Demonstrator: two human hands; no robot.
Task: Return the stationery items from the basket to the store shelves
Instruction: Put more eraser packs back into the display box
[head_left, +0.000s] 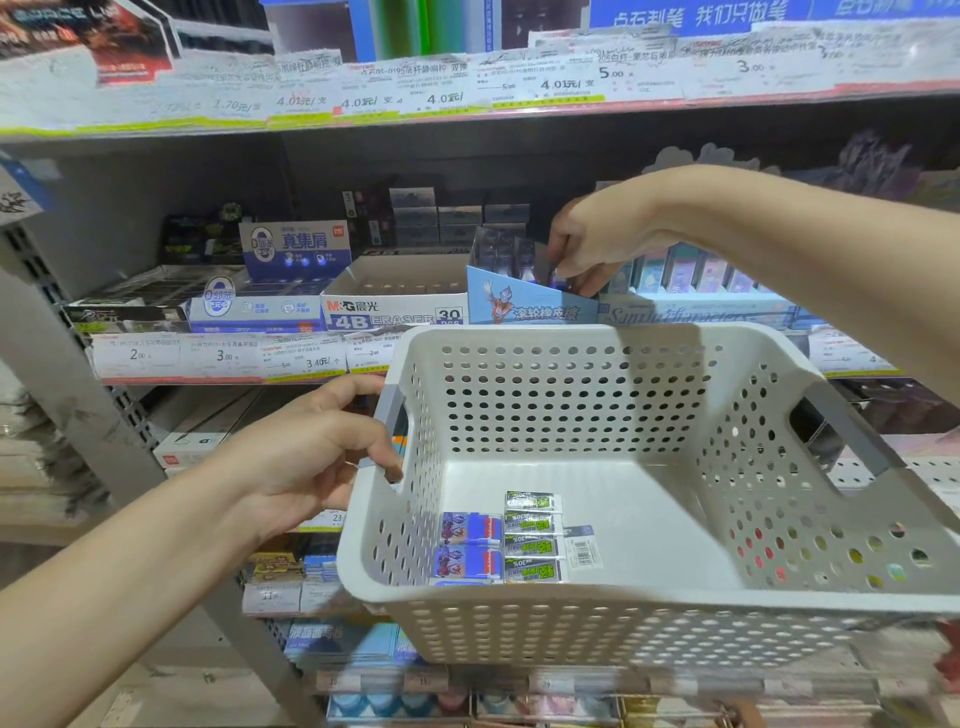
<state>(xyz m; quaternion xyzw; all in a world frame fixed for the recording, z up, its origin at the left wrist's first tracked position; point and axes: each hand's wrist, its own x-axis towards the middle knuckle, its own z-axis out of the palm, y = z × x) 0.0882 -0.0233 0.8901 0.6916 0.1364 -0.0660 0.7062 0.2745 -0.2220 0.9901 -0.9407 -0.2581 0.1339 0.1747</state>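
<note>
My left hand (317, 447) grips the grey left handle of a white perforated basket (571, 395) held in front of the shelves. Inside the basket lie two blue erasers (467, 545) and several green-labelled erasers (532, 538) in its near left corner. My right hand (597, 244) reaches over the basket to the middle shelf and pinches a small blue eraser (560, 280) at the top of the blue display box (519, 304). That box holds more packs of the same kind.
On the middle shelf (223, 358) stand a 4B eraser box (395, 306), blue-and-white eraser boxes (260, 306) and black ones further left. A grey upright post (78, 364) runs down the left. More stock sits on the shelves below and to the right.
</note>
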